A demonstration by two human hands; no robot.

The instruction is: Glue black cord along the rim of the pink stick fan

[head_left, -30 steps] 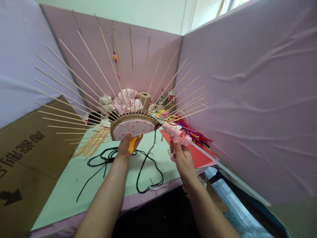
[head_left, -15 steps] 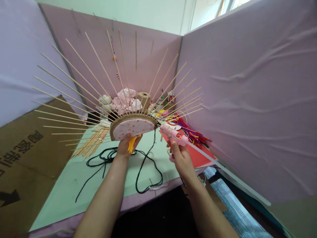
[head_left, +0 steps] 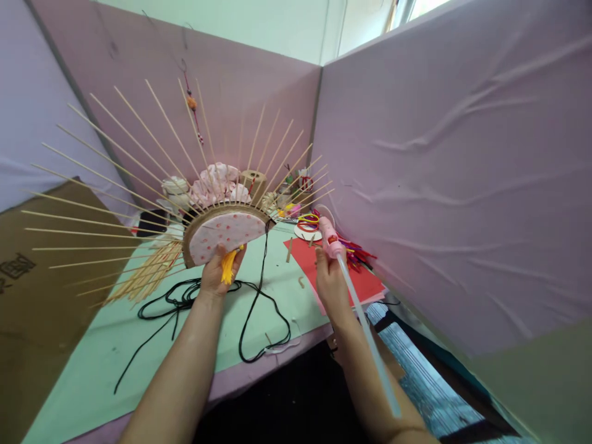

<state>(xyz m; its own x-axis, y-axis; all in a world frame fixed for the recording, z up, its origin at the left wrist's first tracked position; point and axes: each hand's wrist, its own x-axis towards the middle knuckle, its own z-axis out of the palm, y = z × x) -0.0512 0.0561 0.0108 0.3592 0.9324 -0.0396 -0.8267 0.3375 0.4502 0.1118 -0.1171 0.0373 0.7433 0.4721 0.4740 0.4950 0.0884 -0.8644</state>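
Observation:
My left hand (head_left: 219, 270) grips the lower edge of a half-round craft piece (head_left: 226, 236), covered in pale dotted fabric with a brown rim. Thin wooden sticks (head_left: 155, 160) fan out from that rim. A yellow tassel (head_left: 228, 266) hangs at my left fingers. Black cord (head_left: 264, 259) runs from the piece's right end down to a loose loop on the table. In my right hand (head_left: 332, 280) is a pink glue gun (head_left: 330, 235), held apart from the piece and to its right. A long translucent glue stick (head_left: 367, 333) sticks out of its back.
Red paper sheets (head_left: 340, 271) lie on the right of the green table (head_left: 152, 357). A bundle of sticks (head_left: 150, 271) and coiled black cord lie left. Pink fabric (head_left: 215, 185), a twine spool (head_left: 253, 184) and colourful strips stand behind. A cardboard box (head_left: 41, 296) is at far left.
The glue gun has moved away from the right end of the craft piece, and its nozzle now points up and away. The view has shifted slightly to the right.

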